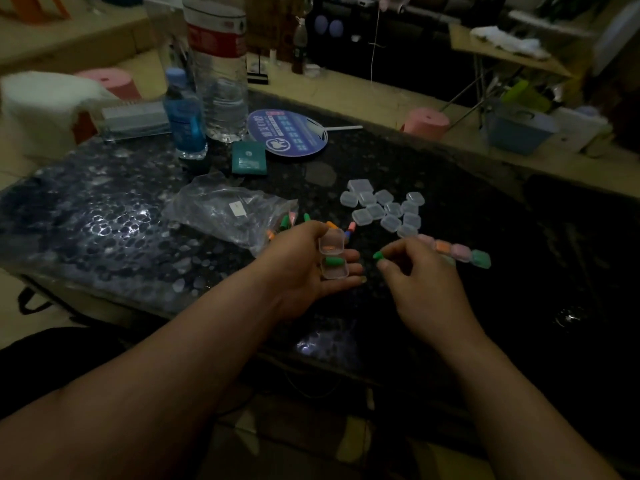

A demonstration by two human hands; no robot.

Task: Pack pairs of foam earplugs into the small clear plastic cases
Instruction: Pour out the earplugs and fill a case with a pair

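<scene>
The left hand (308, 271) held an open clear case (330, 244) across its fingers, with one green earplug (333, 261) already lying in the near half. The right hand (420, 275), its grip pinched narrow on a second green earplug (378, 255), hung just right of that case. The pair looked half packed. A row of filled cases (457, 253) lay on the bench (104, 220) to the right. About a dozen empty cases (386, 209) waited farther off, and loose earplugs (285, 223) lay by a plastic bag (225, 211). The print on the blue round fan (287, 133) was too blurred to read, as was the red label on the water bottle (220, 81).
</scene>
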